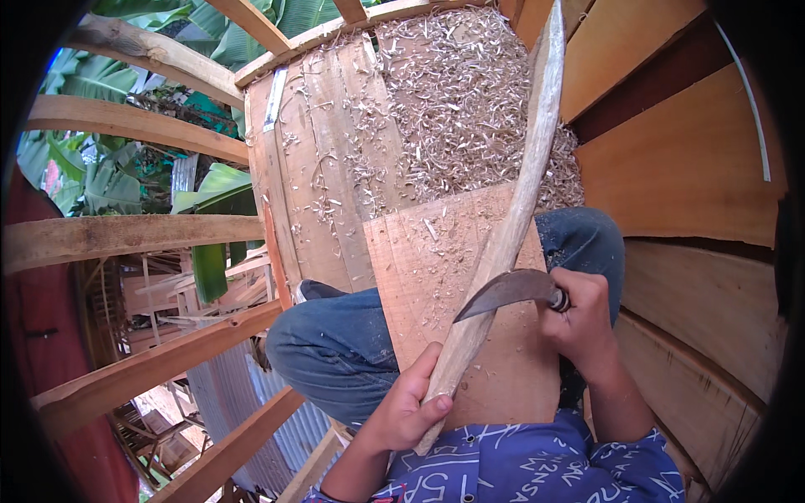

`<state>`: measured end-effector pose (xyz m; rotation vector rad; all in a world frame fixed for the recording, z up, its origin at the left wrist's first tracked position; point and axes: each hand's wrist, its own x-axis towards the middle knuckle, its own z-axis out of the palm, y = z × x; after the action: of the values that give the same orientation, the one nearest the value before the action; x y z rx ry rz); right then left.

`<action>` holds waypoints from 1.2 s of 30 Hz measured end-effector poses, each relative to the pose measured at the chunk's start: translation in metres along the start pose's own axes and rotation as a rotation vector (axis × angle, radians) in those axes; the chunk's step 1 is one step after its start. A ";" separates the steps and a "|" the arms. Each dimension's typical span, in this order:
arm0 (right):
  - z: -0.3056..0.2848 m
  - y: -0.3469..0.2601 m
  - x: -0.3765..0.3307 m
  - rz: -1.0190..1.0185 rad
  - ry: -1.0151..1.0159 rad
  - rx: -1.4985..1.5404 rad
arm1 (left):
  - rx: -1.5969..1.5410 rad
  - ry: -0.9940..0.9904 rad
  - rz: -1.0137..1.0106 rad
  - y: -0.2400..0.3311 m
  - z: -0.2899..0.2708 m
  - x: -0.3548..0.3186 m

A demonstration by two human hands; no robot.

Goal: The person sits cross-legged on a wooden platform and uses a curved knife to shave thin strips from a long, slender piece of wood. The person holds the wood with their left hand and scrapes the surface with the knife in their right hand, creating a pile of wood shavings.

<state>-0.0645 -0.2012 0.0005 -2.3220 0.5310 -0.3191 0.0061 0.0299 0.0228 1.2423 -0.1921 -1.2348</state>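
A long, pale wooden pole (524, 189) slants from my waist up toward the far right, over a wooden board (402, 251) lying across my lap. My left hand (411, 401) is closed around the pole's near end. In my right hand (579, 317) is the handle of a sickle (511, 289), mostly hidden by the fingers. Its dark curved blade crosses the pole a little beyond my left hand, the tip pointing left. Bits of shaving are scattered on the board.
Curled wood shavings (470, 101) cover much of the plank floor (327, 168) ahead. A plank wall (679, 159) rises close on my right. Open wooden rails (134, 239) stand along the left, with banana leaves and corrugated sheets (243, 402) beyond. My crossed legs support the board.
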 end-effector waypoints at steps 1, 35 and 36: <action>-0.001 0.003 0.005 0.026 0.043 -0.049 | -0.002 -0.017 -0.006 -0.002 -0.001 -0.001; 0.011 -0.020 -0.020 0.046 -0.180 -0.034 | 0.147 0.066 0.052 -0.013 0.010 -0.022; 0.013 -0.024 -0.021 0.067 -0.184 -0.052 | 0.180 0.093 0.075 -0.012 0.012 -0.021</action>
<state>-0.0719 -0.1684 0.0064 -2.3478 0.5293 -0.0594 -0.0175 0.0417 0.0285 1.4320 -0.2842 -1.1117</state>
